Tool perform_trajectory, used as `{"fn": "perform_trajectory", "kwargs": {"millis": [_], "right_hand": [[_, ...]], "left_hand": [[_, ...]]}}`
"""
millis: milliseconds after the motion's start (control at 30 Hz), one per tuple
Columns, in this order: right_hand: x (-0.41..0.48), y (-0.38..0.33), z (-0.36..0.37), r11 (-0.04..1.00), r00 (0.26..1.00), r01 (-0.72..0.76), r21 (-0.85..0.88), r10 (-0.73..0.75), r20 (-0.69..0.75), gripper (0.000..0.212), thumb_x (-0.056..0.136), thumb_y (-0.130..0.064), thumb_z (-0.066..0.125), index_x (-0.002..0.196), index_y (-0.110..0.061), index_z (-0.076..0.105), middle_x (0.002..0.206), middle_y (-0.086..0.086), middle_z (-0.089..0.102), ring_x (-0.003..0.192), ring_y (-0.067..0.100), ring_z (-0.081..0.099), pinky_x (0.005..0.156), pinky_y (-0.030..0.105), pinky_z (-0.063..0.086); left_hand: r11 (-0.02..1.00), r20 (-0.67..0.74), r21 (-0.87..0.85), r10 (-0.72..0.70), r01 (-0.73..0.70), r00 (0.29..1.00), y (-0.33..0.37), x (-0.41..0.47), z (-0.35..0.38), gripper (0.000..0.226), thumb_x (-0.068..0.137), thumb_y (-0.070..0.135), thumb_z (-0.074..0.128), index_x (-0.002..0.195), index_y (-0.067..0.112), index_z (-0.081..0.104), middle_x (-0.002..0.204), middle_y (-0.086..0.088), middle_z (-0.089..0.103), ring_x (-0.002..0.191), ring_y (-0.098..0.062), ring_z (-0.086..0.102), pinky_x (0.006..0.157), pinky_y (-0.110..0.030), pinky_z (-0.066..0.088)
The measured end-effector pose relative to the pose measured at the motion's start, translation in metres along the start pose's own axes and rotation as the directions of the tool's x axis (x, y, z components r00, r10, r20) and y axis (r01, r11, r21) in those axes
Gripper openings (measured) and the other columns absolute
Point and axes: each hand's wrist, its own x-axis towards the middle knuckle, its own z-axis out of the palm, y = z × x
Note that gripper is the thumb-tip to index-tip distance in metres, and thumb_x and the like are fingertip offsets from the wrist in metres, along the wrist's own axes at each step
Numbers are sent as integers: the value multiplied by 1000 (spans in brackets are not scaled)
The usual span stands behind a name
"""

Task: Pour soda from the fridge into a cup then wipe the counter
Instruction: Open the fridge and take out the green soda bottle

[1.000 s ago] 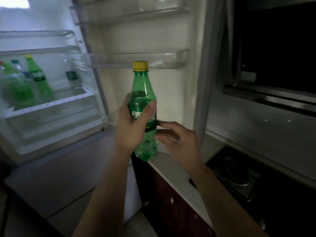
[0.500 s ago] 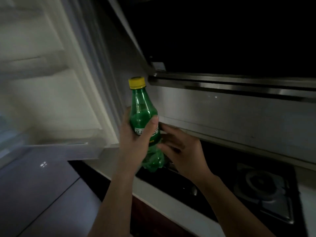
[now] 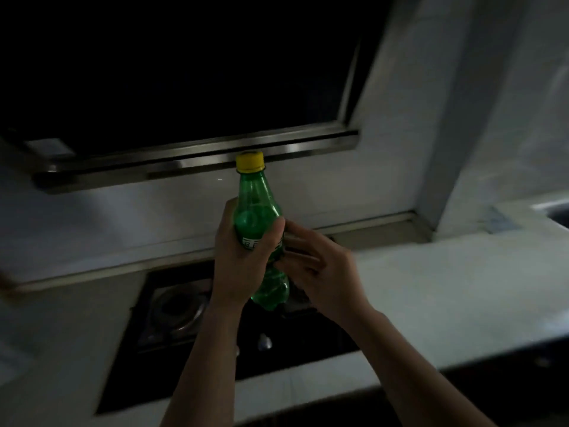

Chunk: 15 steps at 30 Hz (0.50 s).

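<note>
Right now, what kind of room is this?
Probably a home kitchen: a gas hob is set into a pale counter, with a steel-edged hood hanging above it.

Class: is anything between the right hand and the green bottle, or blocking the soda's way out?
Nothing separates the right hand from the green bottle, which the left hand grips. The yellow cap closes the neck, so soda cannot leave. No cup is in view.
</note>
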Motion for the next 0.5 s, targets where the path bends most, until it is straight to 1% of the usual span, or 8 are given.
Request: {"fn": "perform_trajectory", "kwargs": {"millis": [33,133,200,267,367,500], "right_hand": [[-11,0,-9,1000,999,-13,-26,12,-41,56,82,-4,75,135,-14,58,120,5,68,111,15,67,92,38,57],[-45,-2,-40,993,988,-65,-100,50,-146,54,82,-1,74,133,-6,58,120,8,68,110,17,67,89,40,58],[-65,-5,-62,988,973,-87,-131,56,-224,52,81,1,75,131,-5,60,118,9,69,108,18,69,86,42,59],[-81,-10,-82,986,955,-98,-136,55,-291,53,81,5,74,130,-6,61,121,8,68,108,21,68,84,45,59],[-95,-15,-105,989,935,-103,-102,62,-348,54,81,7,73,131,-8,61,120,8,69,109,24,68,85,48,58],[-104,-15,-133,997,925,-74,-5,67,-375,54,79,5,74,125,-22,66,115,5,72,108,27,68,87,53,56]], "left_hand": [[999,30,-43,2,-1,1000,-5,-5,12,36,84,34,67,104,6,55,85,0,64,76,-19,65,65,-33,55],[988,101,-152,-11,26,995,-14,-24,50,34,82,31,68,99,6,54,80,4,64,71,-13,63,63,-25,50],[972,168,-224,-30,67,985,-13,-37,75,34,82,30,69,100,5,54,81,4,64,72,-14,64,64,-26,50],[957,234,-269,-40,104,972,-7,-45,97,35,81,30,70,101,6,54,81,7,65,73,-12,64,65,-24,50],[951,320,-273,-54,147,946,5,-51,125,40,80,30,71,106,4,55,85,8,67,77,-10,66,67,-21,50],[961,381,-219,-76,170,921,15,-55,155,40,80,28,76,110,7,58,89,5,69,80,-12,67,69,-21,51]]}}
